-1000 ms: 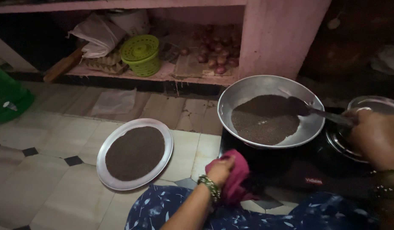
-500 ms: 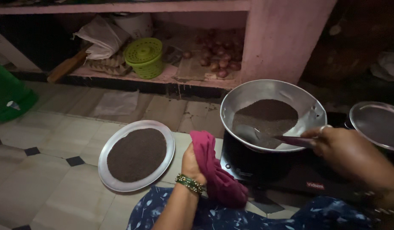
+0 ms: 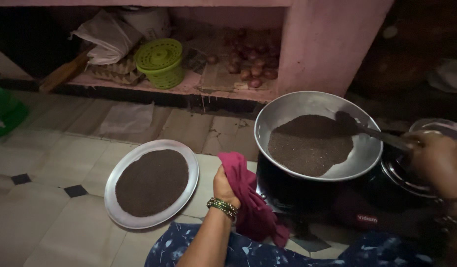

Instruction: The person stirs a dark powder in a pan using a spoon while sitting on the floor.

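Observation:
A wide metal pan (image 3: pixel 287 111) sits on a dark stove (image 3: pixel 312 198) and holds a layer of small dark seeds (image 3: pixel 307 146). My right hand (image 3: pixel 438 163) grips a metal spatula (image 3: pixel 371 131) whose blade rests in the seeds at the pan's far right. My left hand (image 3: pixel 224 187), with bangles on the wrist, holds a magenta cloth (image 3: pixel 250 198) just left of the pan's near rim. A round steel plate (image 3: pixel 186 160) covered with the same dark seeds lies on the tiled floor to the left.
A low pink shelf holds a green plastic basket (image 3: pixel 161 62), a white bag (image 3: pixel 107 37) and several onions (image 3: pixel 253 66). A green object (image 3: pixel 3 111) stands at far left. A second steel vessel (image 3: pixel 438 129) sits behind my right hand. My blue patterned clothing (image 3: pixel 268 252) fills the bottom.
The spatula has swept from the pan's near side to its far right, spreading the seeds. My left hand with the cloth has stayed beside the pan's rim.

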